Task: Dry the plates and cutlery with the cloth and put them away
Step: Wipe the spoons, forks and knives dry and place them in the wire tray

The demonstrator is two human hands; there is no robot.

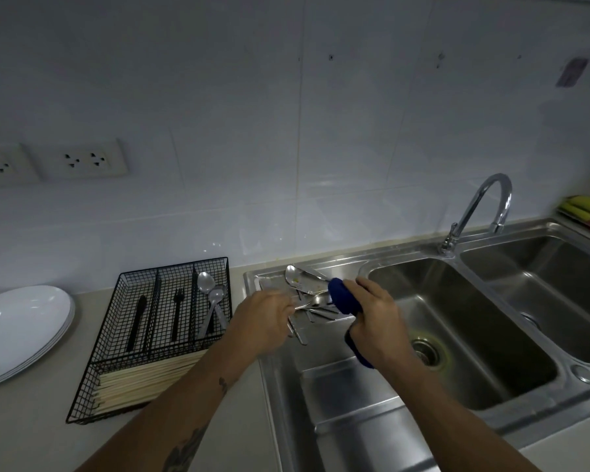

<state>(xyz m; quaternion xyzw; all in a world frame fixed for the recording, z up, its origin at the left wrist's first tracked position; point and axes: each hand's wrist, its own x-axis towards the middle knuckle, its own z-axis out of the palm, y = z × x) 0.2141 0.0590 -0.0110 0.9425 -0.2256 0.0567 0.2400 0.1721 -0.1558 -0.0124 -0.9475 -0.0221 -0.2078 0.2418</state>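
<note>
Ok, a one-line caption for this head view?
Left hand picks cutlery from the drainboard; right hand holds a blue cloth; plates stacked beside the wire tray.

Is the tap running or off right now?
Off, as far as the view shows: no stream falls from the tap spout, and the left basin below shows no flowing water.

A dark blue cloth (344, 297) is seen bunched above the sink's (355, 396) drainboard, where wet steel cutlery (307, 294) is heaped. White plates (21, 328) are stacked well left of the sink; between them, a black wire tray (116, 335) is set, with two spoons (209, 294) laid in it.
</note>
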